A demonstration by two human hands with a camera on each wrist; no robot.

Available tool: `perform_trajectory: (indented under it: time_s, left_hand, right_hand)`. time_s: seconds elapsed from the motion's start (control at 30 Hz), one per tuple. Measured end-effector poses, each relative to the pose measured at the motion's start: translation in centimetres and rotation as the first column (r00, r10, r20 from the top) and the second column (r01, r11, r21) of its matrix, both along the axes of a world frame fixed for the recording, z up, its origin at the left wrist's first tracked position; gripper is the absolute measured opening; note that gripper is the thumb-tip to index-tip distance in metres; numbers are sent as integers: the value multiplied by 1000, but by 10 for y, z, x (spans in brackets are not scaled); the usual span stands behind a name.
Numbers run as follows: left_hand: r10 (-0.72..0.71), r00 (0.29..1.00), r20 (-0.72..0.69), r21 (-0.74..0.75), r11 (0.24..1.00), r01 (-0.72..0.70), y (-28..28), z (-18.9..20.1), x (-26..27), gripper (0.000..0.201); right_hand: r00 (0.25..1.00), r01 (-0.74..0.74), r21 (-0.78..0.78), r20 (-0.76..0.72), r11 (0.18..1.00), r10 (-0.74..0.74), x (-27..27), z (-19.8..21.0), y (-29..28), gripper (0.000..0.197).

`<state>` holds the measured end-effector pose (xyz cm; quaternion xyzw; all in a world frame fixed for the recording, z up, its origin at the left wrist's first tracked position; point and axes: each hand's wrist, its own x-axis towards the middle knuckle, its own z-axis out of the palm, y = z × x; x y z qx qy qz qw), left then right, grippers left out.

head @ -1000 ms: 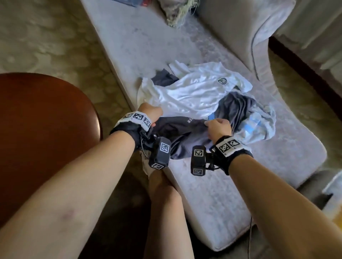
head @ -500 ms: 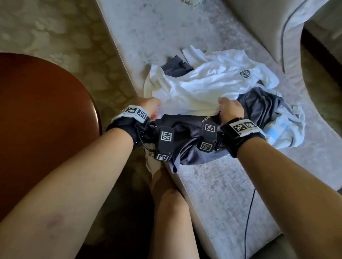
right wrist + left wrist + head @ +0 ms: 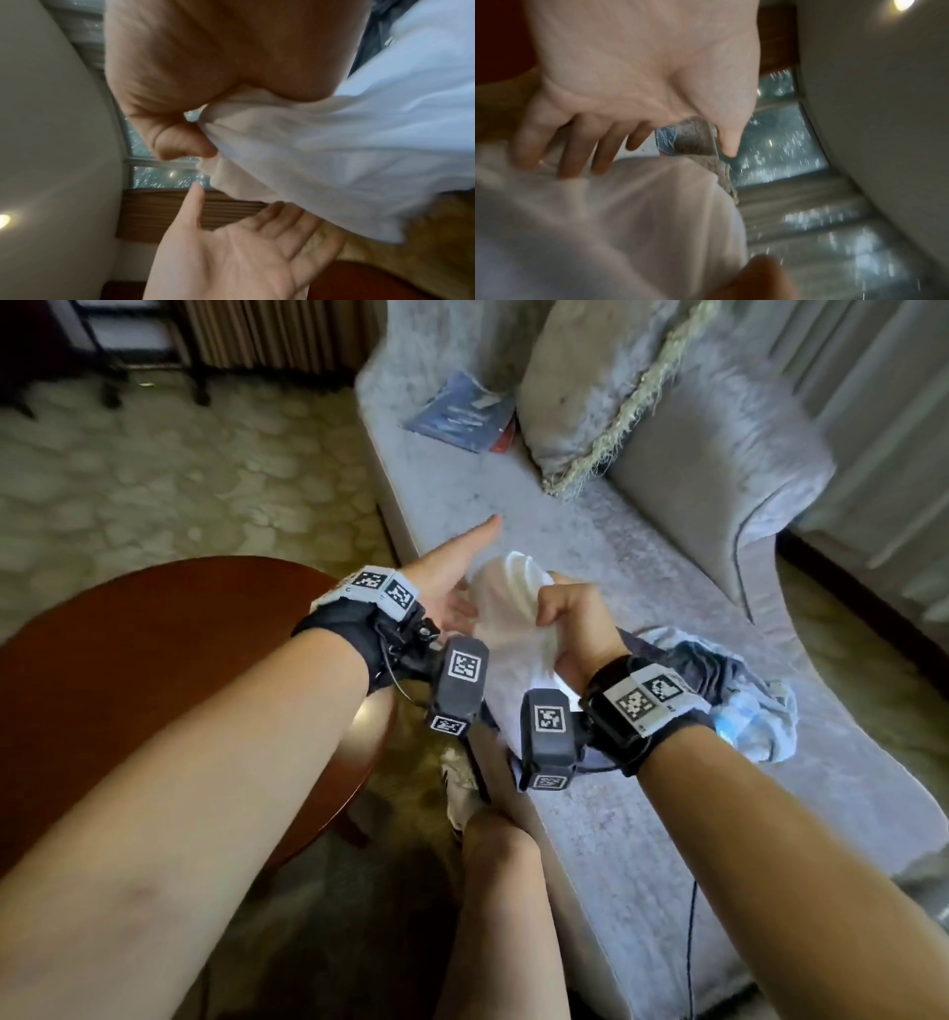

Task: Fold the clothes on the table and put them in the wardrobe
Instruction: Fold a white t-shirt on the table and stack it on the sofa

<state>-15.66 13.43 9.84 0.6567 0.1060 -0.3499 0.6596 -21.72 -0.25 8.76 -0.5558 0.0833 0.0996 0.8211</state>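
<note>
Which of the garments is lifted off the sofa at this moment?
The white shirt: the right hand grips it bunched in the air. The dark garment and the light blue one lie crumpled on the sofa.

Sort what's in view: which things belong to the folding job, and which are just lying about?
Belongs to the job:
- white shirt, gripped by the right hand
- left hand, open beside it
- dark and light blue clothes heaped on the sofa

Lying about:
- fringed cushion
- blue booklet
- round wooden table
</note>
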Motion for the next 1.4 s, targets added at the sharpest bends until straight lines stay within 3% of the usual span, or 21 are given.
perform_trajectory:
  time_s: [0.07, 0.2, 0.27, 0.3, 0.37, 0.43, 0.5, 0.57, 0.67, 0.7, 0.77, 0.87, 0.97, 1.07, 1.1, 1.2, 1.27, 1.33, 1.4]
  left_hand:
    - [-26, 998, -52, -172, 985, 17, 20, 7, -24, 55]
    - [265, 950, 165, 7, 963, -270, 71, 4, -58, 18]
    - [390, 892, 230, -20, 918, -396, 98, 7, -81, 6]
    - [427, 868, 254, -35, 901, -433, 112, 8, -92, 6]
    - [492, 822, 287, -93, 868, -487, 136, 10, -114, 12]
    - [518, 808, 282, -162, 855, -492, 153, 9, -133, 28]
    - [522, 819, 239, -254, 848, -466, 166, 10, -156, 37]
    - [477, 853, 210, -310, 860, -405, 179, 12, -173, 37]
    - [371, 897, 240, -284, 911, -300, 209, 7, -193, 49]
    - [321, 919, 229, -255, 931, -261, 220, 2, -195, 51]
    - [223, 942, 251, -51, 975, -217, 240, -5, -203, 45]
    - [259, 930, 260, 198, 928, -314, 263, -14, -217, 67]
    - [423, 829, 366, 158, 850, -503, 280, -6, -219, 65]
    - [451, 766, 458, 1, 862, -507, 288, 14, -213, 81]
    - [438, 759, 482, -43, 877, -479, 289, 19, -211, 76]
    - [386, 752, 535, -112, 914, -390, 286, 29, -212, 33]
    - [382, 719, 581, -126, 915, -384, 281, 28, -214, 22]
    - [395, 666, 632, -115, 899, -423, 278, 26, -216, 12]
    - [396, 615, 682, -63, 869, -490, 274, 26, -219, 12]
  right_hand:
    - [993, -120, 49, 13, 992, 119, -21, 8, 25, 20]
    - [962, -273, 147, 9, 951, 274, -47, 6, 71, 42]
    - [973, -225, 127, -18, 966, 229, -54, 3, 87, 35]
    - [981, -186, 39, -50, 982, 188, -57, 0, 93, 29]
    - [976, -182, -100, -136, 978, 168, -62, -13, 100, 44]
    - [949, -226, -118, -249, 967, 192, -68, -25, 109, 69]
    - [944, -220, -69, -266, 973, 194, -78, -29, 126, 80]
    - [970, -136, -13, -207, 991, 131, -82, -28, 142, 66]
    - [989, -40, 6, -142, 999, 40, -84, -15, 160, 27]
    - [992, -77, 32, -101, 997, 80, -88, -6, 164, 25]
    - [980, -195, 114, -9, 974, 197, -92, 9, 175, 25]
    - [946, -323, 147, 35, 935, 321, -101, 23, 198, 31]
    - [908, -419, 92, 29, 903, 419, -112, 29, 223, 35]
    - [845, -535, 71, 33, 842, 534, -122, 28, 233, 34]
    - [828, -560, 83, 44, 824, 559, -125, 30, 236, 36]
    - [813, -583, 149, 109, 799, 572, -127, 35, 239, 46]
    - [793, -608, 211, 120, 765, 597, -127, 38, 237, 56]
    - [806, -592, 235, 134, 771, 577, -130, 38, 236, 48]
    - [818, -575, 197, 171, 794, 549, -128, 36, 233, 57]
